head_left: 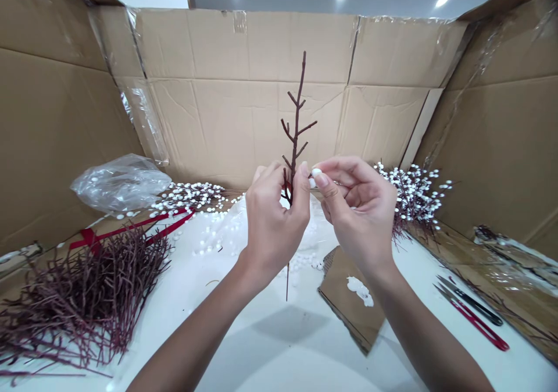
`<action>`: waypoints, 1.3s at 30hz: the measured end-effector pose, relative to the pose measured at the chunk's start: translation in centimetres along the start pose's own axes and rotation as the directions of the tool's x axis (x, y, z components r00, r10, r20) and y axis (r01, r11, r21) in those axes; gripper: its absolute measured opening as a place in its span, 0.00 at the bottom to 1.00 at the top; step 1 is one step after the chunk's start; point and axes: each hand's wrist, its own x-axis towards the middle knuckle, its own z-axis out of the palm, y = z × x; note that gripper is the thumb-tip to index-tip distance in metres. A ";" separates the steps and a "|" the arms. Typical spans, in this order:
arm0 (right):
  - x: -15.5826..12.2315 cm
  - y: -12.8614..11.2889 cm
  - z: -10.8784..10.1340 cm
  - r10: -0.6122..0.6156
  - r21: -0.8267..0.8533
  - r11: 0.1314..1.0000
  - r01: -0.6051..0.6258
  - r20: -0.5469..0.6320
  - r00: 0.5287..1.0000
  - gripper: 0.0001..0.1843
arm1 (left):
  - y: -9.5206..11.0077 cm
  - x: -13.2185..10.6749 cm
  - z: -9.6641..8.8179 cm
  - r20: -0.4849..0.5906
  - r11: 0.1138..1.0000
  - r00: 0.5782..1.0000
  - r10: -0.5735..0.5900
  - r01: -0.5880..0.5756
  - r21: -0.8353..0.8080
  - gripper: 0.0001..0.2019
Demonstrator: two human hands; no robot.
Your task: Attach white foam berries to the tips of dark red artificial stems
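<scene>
A bare brown artificial twig (297, 121) stands upright in front of me, its short side shoots spreading left and right. My left hand (279, 206) is closed round its lower part, and the thin stem pokes out below. My right hand (360, 206) pinches a small white berry (317, 173) between thumb and fingertips, right beside the twig and close to my left thumb. Whether the berry touches a side shoot is hard to make out. Below my right hand lies a piece of cardboard (349, 316) with a white paste blob (360, 291) on it.
Bare twigs (96, 293) are heaped at left with red ribbon (170, 226). Finished white-berry sprays lie at back left (192, 197) and back right (414, 191). Loose white berries (218, 235) lie mid-table. Red snips (475, 319) and black snips (473, 302) lie right. Cardboard walls (244, 113) surround the table.
</scene>
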 end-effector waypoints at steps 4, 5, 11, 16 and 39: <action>0.2 0.2 -0.2 0.063 0.087 0.994 -0.065 0.025 0.998 0.04 | 0.0 0.2 -0.2 0.010 0.995 0.996 0.086 -0.086 0.052 0.16; 0.2 0.3 -0.2 0.076 0.106 0.991 -0.079 0.032 0.997 0.04 | -0.1 0.3 -0.2 0.017 0.992 0.994 0.108 -0.108 0.059 0.16; 0.4 0.6 -0.4 0.108 0.155 0.981 -0.118 0.077 0.991 0.04 | -0.4 0.6 -0.7 0.063 0.970 0.975 0.211 -0.217 0.110 0.17; 0.6 0.5 -0.5 0.097 0.124 0.987 -0.106 0.076 0.992 0.05 | -0.7 0.9 -1.0 0.103 0.939 0.953 0.285 -0.299 0.169 0.17; 1.4 -0.1 -1.6 0.112 0.082 0.987 -0.135 0.237 0.965 0.07 | -1.0 1.5 -1.4 0.223 0.942 0.929 0.295 -0.321 0.093 0.16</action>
